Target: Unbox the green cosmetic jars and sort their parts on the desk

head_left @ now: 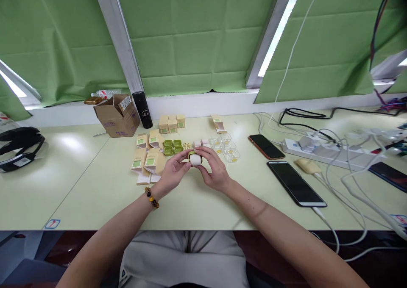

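Between my two hands, above the table's middle, is a small green case with a white roll [195, 159] showing in it. My left hand [174, 170] has its fingers closed on the case's left side. From the right, my right hand [215, 169] grips the same piece, its fingers curled over the top. Just beyond the hands lie several green open cases [168, 143], tiny yellow pieces [186, 145] and white rolls [197, 143]. Clear plastic covers [231, 152] sit to the right. Open kraft-paper boxes [154, 160] with green labels lie to the left.
Closed paper boxes [172, 125] and one opened box [218, 124] stand farther back. A cardboard carton [118, 116] and black bottle [143, 110] are at back left. On the right are phones [295, 183], a power strip [330, 152] and tangled white cables. A black headset [21, 148] lies far left.
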Tool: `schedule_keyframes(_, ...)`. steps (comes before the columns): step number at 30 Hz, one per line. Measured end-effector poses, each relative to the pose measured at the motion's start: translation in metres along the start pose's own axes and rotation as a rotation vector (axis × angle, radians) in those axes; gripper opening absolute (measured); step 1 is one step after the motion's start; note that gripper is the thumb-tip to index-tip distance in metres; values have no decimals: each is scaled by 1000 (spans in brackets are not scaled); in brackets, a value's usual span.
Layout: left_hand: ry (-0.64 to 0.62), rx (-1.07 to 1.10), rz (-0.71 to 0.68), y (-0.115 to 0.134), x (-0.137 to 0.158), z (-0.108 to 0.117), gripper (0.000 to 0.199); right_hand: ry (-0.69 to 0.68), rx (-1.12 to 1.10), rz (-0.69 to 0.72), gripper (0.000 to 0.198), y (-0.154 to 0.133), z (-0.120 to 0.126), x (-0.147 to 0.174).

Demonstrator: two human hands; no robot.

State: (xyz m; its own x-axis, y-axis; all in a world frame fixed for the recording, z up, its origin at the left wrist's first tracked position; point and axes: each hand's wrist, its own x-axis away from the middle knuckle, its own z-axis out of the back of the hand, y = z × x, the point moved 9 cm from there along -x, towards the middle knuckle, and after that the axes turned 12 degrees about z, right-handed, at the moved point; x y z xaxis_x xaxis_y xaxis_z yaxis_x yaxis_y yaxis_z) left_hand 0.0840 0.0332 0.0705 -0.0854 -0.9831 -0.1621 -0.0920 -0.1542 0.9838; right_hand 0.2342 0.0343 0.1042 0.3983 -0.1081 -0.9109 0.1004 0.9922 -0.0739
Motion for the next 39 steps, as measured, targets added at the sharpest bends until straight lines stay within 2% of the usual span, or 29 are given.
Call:
schedule_keyframes(5,94,-102,-58,-1,3,4,46,-6,50,17,55,1,0,3)
schedule_keyframes(7,144,-227,-180,11,10,4,39,2,58,25,55,2,-1,4)
schedule_keyframes(11,257,-630,-589,45,36,-10,34,28,75,25,53,3,0,6)
schedule_keyframes(13,293,-769,-733,53,47,-18,35,55,75,52,54,0,2,6)
schedule_keyframes(15,315,-819,-799,56,51,-22,37,80,82,79,56,-4,4,5)
schedule_keyframes(18,330,-846,-823,58,52,-23,39,91,101,100,58,-8,6,4)
schedule_keyframes(23,340,-809,-765,57,49,-18,47,94,160,181,61,-18,9,1)
schedule_keyframes(27,315,-665,-577,44,39,-9,45,45,213,251,57,-23,5,-1)
schedule_keyframes(32,270,-404,-188,11,19,6,45,-59,217,186,57,-16,-5,-1)
schedule_keyframes(35,273,-312,-86,1,13,9,46,-117,213,142,58,-13,-12,1)
schedule_keyframes(39,273,-295,-36,-2,11,10,44,-142,201,107,55,-9,-13,3)
